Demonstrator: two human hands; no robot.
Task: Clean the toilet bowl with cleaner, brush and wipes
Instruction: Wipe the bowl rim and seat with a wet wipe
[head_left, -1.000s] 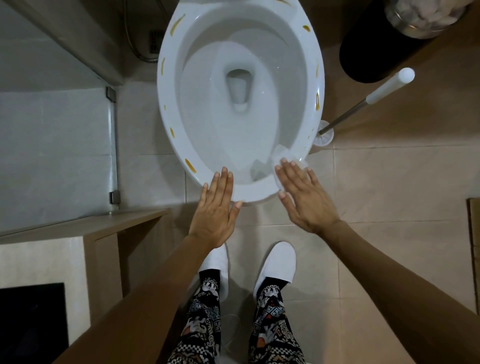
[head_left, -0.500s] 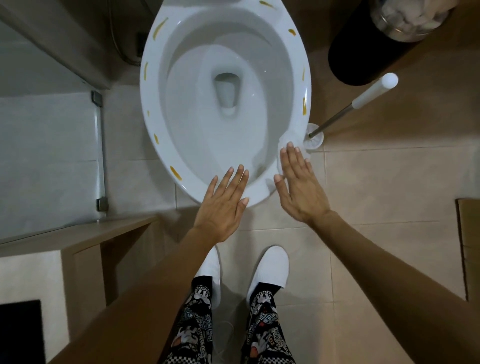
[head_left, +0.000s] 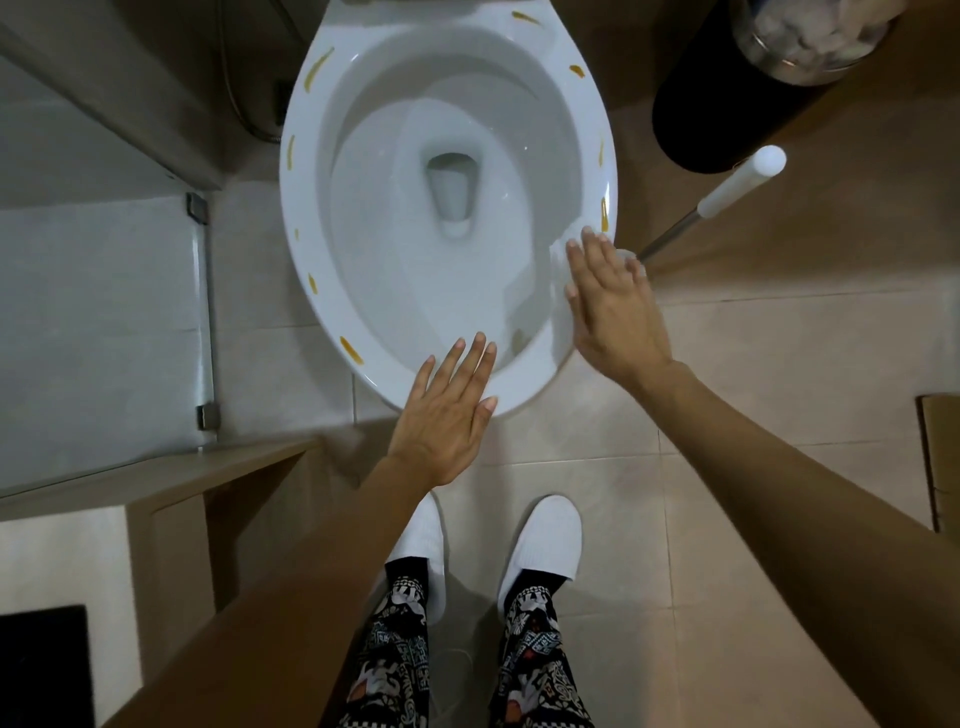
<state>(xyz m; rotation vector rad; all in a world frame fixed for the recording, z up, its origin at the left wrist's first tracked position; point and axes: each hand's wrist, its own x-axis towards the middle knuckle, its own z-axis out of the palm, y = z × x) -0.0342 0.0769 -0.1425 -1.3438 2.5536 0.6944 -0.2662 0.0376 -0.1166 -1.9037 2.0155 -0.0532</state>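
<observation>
I am looking down into the white oval porcelain toilet bowl (head_left: 363, 218), which is holding a small pool of clear water at its drain opening (head_left: 451, 192); its rim is carrying scattered yellow-brown smears (head_left: 318, 67), along the left side, at the top, and on the right side. To the right of the bowl, a black cylindrical waste bin (head_left: 727, 98) is standing on the beige tiled floor (head_left: 753, 374), with a clear liner full of crumpled white tissue (head_left: 810, 31) showing at its top. Between the bin and the bowl, the toilet brush with a white grip and thin metal shaft (head_left: 737, 182) is leaning out of its small white holder (head_left: 631, 255), which is sitting on the floor just beside the bowl's right edge.

I am seeing the right hand (head_left: 613, 312) lying flat on the right-front part of the rim, its fingers (head_left: 592, 249) straight and together, pressing on a thin white wipe (head_left: 563, 249) whose edge is showing beside and under the fingertips. One yellow smear (head_left: 604, 213) is sitting on the rim just beyond those fingertips. The left hand (head_left: 447, 410) is spread open at the front edge of the bowl, fingers extended and holding nothing, the fingertips reaching over the rim.

At the bottom, white slippers (head_left: 545, 540) and patterned trousers (head_left: 540, 665) are showing on the floor.
</observation>
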